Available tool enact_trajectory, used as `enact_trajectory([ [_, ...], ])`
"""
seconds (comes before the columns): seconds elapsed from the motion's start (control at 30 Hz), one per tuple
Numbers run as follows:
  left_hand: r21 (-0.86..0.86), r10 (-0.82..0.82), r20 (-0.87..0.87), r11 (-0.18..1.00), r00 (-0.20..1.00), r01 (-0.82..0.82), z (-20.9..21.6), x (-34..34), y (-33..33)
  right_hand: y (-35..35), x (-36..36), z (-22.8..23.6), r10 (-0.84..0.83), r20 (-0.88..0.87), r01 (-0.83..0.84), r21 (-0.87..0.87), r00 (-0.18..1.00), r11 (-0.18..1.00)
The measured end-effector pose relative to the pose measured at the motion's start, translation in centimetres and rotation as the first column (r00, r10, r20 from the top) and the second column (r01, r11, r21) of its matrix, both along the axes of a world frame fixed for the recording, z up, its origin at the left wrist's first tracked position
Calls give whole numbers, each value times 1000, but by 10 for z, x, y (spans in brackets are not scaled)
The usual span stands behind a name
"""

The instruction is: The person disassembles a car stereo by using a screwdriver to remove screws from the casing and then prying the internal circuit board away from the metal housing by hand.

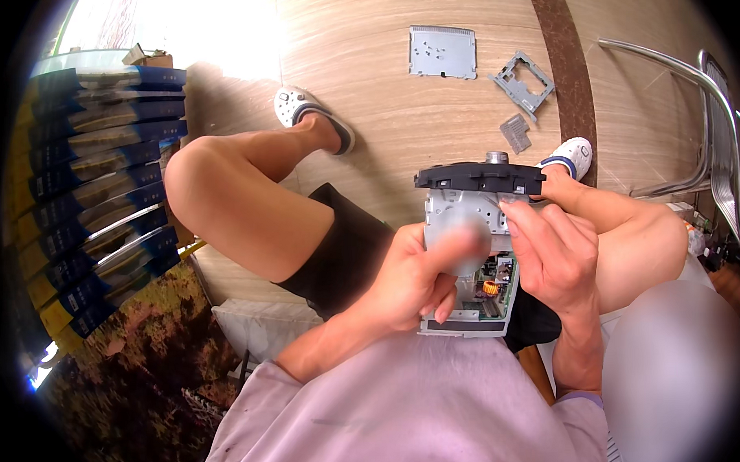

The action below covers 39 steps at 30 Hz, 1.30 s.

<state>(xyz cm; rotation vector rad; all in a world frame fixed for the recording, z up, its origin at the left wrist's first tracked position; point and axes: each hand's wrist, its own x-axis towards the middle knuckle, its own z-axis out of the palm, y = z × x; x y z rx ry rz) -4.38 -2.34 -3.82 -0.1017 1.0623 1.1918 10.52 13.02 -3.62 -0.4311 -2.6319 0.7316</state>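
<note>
A car stereo (468, 326) with its casing opened is in front of my torso, its black front panel (479, 178) and silver knob facing away from me. A metal plate (452, 209) covers the part behind the panel. Nearer me, a green circuit board (499, 272) with a copper coil lies exposed. My left hand (413, 277) is closed around the stereo's left side, its blurred thumb over the plate. The fingers of my right hand (558, 258) are pinched at the plate's right edge, close behind the panel; whether a small part is between the fingertips is hidden.
On the floor ahead lie a grey metal cover (443, 50) with several screws on it, a metal frame (523, 83) and a small perforated plate (516, 133). Blue boxes (103, 181) are stacked at left. A chair with metal tubing (711, 137) stands at right.
</note>
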Motion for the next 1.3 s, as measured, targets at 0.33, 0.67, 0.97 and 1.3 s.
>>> enact_trajectory([
  [0.33, -7, -42, -52, 999, 998, 42, 6, 1, 6, 0, -10, 10, -22, 77, 20, 25, 997, 999],
  [0.67, -14, -82, -106, 997, 991, 81, 13, 0, 11, -5, -12, 14, -24, 91, 28, -43, 996, 999],
  [0.97, -24, -132, -166, 991, 977, 130, 20, -3, 14, -11, -17, -2, -69, -19, 71, 112, 997, 991],
  [1.3, -60, -186, -235, 983, 954, 176, 29, -5, 13, -10, -27, -1, 9, -19, -7, 111, 1000, 994],
])
